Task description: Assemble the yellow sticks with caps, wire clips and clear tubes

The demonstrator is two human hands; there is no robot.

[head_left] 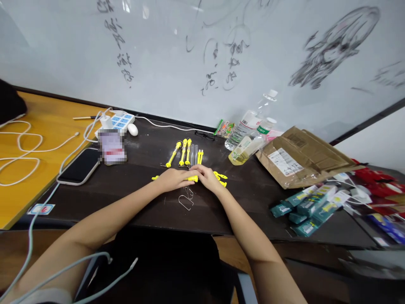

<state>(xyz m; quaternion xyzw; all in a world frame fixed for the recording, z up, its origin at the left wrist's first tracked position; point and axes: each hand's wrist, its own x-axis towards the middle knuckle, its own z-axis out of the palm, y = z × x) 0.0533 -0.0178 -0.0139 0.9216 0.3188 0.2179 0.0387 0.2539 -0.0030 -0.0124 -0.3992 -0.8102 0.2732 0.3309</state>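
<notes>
Reaching fwd, low over dark tabletop [247, 200], w/ both forearms converging nr centre. Keeping L hand [172, 179] palm-down, fingers angled to R; turning R hand [207, 176] inward, w/ fingers bent toward L fingertips. Gripping yellow plastic pc [193, 179] b/w L thumb & fingers, w/ one end poking out just L of R palm, hiding the rest. Can't make out R grip: bent right by pc, contact unclear. Just past hands, see 3 yellow-capped tubes [183, 152], clear tubes [195, 155] & yellow sticks [200, 157]; just R of R hand, loose yellow parts [222, 176]; on near side, bent metal wires [186, 207].
</notes>
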